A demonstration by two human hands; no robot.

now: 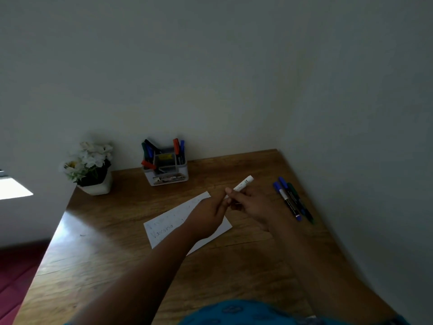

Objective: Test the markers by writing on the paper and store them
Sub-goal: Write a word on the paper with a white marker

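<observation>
A white-barrelled marker (pixel 243 183) is held above the far end of the paper, its back end pointing up and to the right. My right hand (pixel 251 205) grips its barrel. My left hand (pixel 208 213) meets it at the near end, fingers closed around that end, which is hidden. The white paper (pixel 168 227) lies on the wooden desk (pixel 117 249) under my left hand, with some handwriting on it. Three markers (pixel 293 200), two with blue caps and one green, lie side by side to the right. A white desk organiser (pixel 166 165) at the back holds several markers.
A white pot of white flowers (pixel 90 167) stands at the desk's back left. Walls close in at the back and along the right side. The desk's left edge drops to a dark red floor (pixel 14 273).
</observation>
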